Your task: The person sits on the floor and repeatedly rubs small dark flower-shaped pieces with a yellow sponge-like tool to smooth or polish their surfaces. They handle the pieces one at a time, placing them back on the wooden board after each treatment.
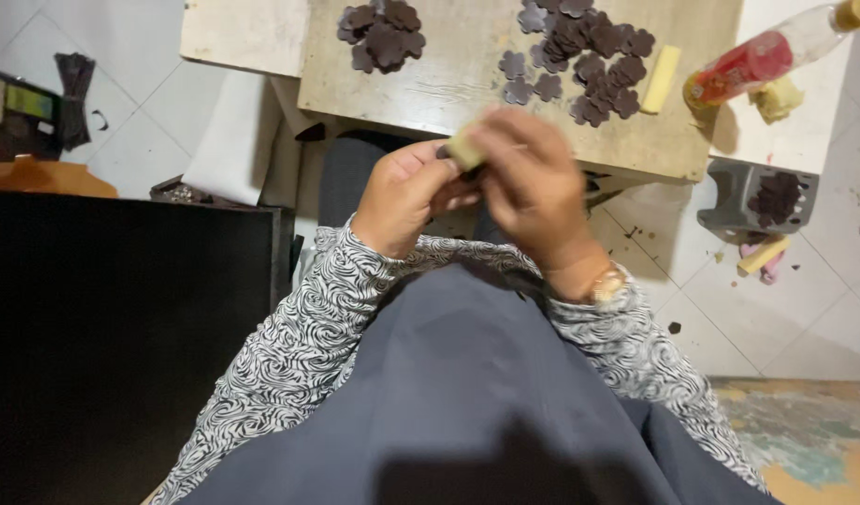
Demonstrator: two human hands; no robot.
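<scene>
2 hands [472, 187] around pale block [465, 148]

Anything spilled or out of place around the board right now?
Yes. A plastic bottle lies on its side at the board's right edge, and a few dark flower cutouts and a pale stick lie on the floor tiles.

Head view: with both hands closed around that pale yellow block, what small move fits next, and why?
Probably press the dark piece against the pale yellow block pinched between left hand and right hand; finished dark flower cutouts already lie on the wooden board.
</scene>
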